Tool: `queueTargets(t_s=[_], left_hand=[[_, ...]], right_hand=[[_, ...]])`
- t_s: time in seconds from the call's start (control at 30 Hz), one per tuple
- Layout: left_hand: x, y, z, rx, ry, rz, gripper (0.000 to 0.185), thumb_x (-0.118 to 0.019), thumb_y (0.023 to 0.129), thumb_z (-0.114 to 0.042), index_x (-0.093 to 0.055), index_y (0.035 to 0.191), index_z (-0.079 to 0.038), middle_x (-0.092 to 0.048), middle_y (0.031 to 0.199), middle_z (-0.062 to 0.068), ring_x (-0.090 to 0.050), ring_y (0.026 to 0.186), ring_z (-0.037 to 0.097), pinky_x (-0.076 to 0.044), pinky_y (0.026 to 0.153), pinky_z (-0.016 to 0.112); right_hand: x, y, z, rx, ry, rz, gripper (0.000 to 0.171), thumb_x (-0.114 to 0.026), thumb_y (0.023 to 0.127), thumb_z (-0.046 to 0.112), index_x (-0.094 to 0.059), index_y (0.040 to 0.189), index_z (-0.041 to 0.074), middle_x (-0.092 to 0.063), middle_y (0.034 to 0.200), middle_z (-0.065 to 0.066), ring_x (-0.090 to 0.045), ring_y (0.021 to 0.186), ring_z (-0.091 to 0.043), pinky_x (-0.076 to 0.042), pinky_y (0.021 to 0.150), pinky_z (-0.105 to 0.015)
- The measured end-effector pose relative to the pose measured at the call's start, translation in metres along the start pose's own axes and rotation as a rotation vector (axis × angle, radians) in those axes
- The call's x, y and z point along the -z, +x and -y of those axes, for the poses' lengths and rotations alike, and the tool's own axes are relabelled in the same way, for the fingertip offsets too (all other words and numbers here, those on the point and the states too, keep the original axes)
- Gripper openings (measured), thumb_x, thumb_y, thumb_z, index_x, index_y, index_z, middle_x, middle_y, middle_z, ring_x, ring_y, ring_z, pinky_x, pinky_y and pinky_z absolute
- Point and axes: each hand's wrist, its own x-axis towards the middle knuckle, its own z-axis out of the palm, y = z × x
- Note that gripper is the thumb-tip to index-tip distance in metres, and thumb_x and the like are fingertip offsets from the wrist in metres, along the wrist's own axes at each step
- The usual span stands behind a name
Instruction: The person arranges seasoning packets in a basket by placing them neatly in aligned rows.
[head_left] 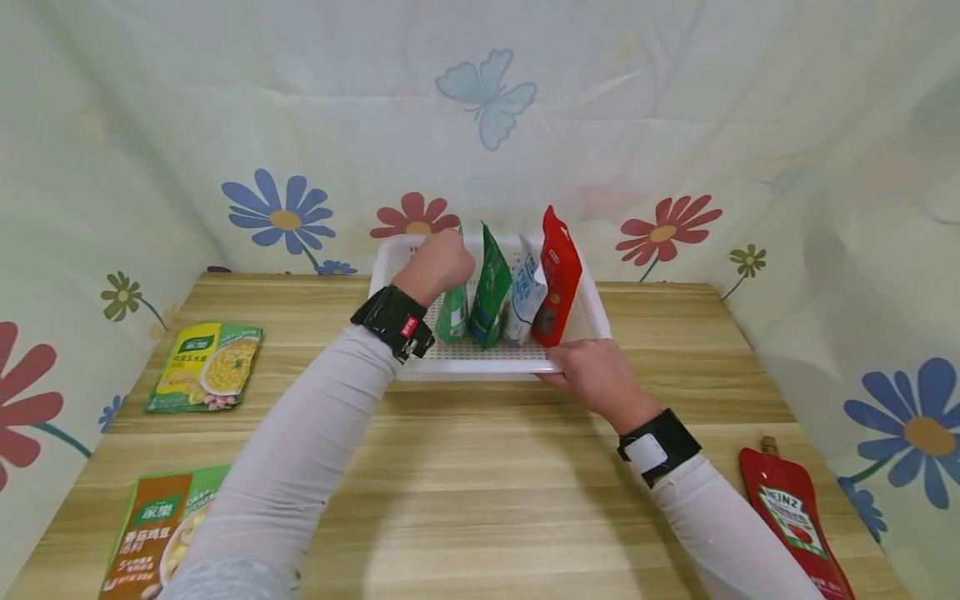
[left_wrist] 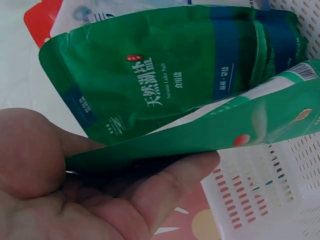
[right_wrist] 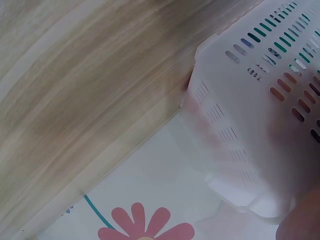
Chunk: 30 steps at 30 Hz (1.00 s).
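Observation:
A white perforated basket stands at the back of the table with packets upright in it. My left hand pinches the top of the leftmost light green packet, thumb on one side and fingers on the other in the left wrist view. Beside that packet is a dark green bag of lake salt, then a white-and-blue packet and a red pouch. With my right hand I grip the basket's rim at the front right corner. The right wrist view shows mostly the basket's outer wall.
On the left of the wooden table lie a yellow-green soup packet and a brown-green soup packet, partly behind my left sleeve. A red Heinz ketchup pouch lies at the right edge. Flower-printed cloth hangs behind the basket.

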Motion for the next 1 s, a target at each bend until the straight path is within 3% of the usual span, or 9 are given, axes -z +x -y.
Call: queueTargets(t_s=[0.2, 0.37, 0.73, 1.0], left_hand=[[0.0, -0.006, -0.002, -0.011, 0.036, 0.014, 0.027, -0.038, 0.1, -0.008, -0.049, 0.076, -0.008, -0.043, 0.073, 0.004, -0.04, 0.055, 0.017, -0.034, 0.052, 0.027], [-0.002, -0.011, 0.0, -0.02, 0.05, 0.031, 0.032, -0.038, 0.102, -0.007, -0.046, 0.071, -0.008, -0.038, 0.07, 0.003, -0.037, 0.056, 0.016, -0.033, 0.054, 0.027], [-0.006, -0.018, 0.004, -0.072, 0.0, -0.044, 0.03, -0.038, 0.1, -0.004, -0.044, 0.072, -0.008, -0.038, 0.07, 0.004, -0.041, 0.061, 0.019, -0.035, 0.059, 0.028], [-0.008, -0.017, 0.007, -0.064, -0.047, -0.05, 0.03, -0.038, 0.1, -0.003, -0.042, 0.071, -0.008, -0.035, 0.067, 0.003, -0.036, 0.058, 0.017, -0.033, 0.057, 0.028]], right_hand=[[-0.001, -0.001, 0.0, 0.0, 0.002, -0.005, 0.027, -0.083, 0.085, 0.04, -0.075, 0.09, 0.014, -0.07, 0.071, 0.001, -0.056, 0.06, -0.015, -0.037, 0.053, -0.025], [-0.001, 0.0, 0.0, -0.001, -0.009, 0.003, 0.028, -0.084, 0.084, 0.04, -0.075, 0.092, 0.014, -0.07, 0.072, 0.001, -0.057, 0.06, -0.015, -0.039, 0.053, -0.025], [0.001, 0.0, 0.002, -0.008, 0.0, 0.021, 0.029, -0.085, 0.084, 0.038, -0.076, 0.094, 0.013, -0.072, 0.074, 0.0, -0.06, 0.062, -0.017, -0.042, 0.055, -0.026], [0.002, 0.001, 0.001, -0.009, 0.01, 0.013, 0.03, -0.084, 0.084, 0.038, -0.077, 0.097, 0.013, -0.074, 0.077, -0.001, -0.062, 0.062, -0.017, -0.041, 0.055, -0.025]])
